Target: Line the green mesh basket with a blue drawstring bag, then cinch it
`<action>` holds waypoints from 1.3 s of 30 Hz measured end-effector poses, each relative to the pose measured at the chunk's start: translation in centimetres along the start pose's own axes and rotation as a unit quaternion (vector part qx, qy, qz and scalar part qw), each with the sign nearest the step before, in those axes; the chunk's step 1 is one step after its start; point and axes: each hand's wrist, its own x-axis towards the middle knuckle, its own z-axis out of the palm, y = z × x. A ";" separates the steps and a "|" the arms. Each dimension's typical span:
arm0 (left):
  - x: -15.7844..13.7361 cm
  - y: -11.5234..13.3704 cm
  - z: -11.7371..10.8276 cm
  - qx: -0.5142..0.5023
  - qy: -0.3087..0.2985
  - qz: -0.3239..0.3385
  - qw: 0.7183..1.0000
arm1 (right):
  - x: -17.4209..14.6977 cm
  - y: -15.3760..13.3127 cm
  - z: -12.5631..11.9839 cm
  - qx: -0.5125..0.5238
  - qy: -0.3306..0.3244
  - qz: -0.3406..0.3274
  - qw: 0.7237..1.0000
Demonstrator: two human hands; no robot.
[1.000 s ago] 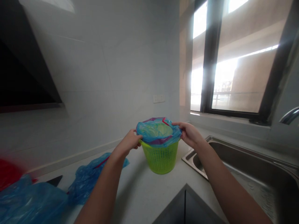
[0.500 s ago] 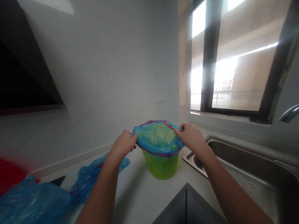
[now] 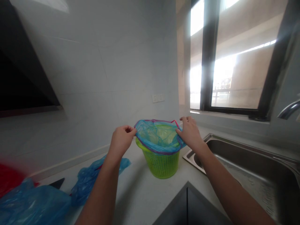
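Note:
A small lime-green plastic basket [image 3: 161,164] stands on the pale countertop [image 3: 140,193] in the corner by the wall. A blue plastic bag [image 3: 157,136] with a purple-red hem lines it and is stretched over its rim. My left hand [image 3: 121,140] pinches the bag's left edge, lifted just off the basket rim. My right hand [image 3: 191,132] grips the bag's right edge at the rim. The bag's mouth is wide and the green basket shows through it.
More crumpled blue bags [image 3: 90,178] lie on the counter to the left, with a larger heap [image 3: 30,204] and something red [image 3: 9,179] at the far left. A steel sink [image 3: 246,168] and tap [image 3: 288,109] are on the right. A window [image 3: 236,53] is behind it and a dark range hood [image 3: 21,72] hangs upper left.
The bag's left edge has come up off the basket rim and its mouth is pulled wider. Both hands have risen slightly and spread apart.

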 end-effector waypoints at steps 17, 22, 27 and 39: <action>-0.7 2.2 -0.6 -0.333 -0.049 -0.041 0.941 | 0.8 0.5 1.0 0.154 -0.014 0.064 0.986; -0.6 2.0 -0.7 -0.307 -0.017 -0.040 0.951 | 1.5 0.9 1.0 0.261 0.075 0.097 0.958; -1.2 2.7 -1.1 -0.304 -0.014 -0.057 0.951 | 1.7 0.7 0.8 0.567 -0.005 0.206 0.798; 0.3 2.2 -1.8 -0.399 0.098 -0.102 0.906 | 2.3 1.4 -0.3 0.744 -0.137 0.284 0.589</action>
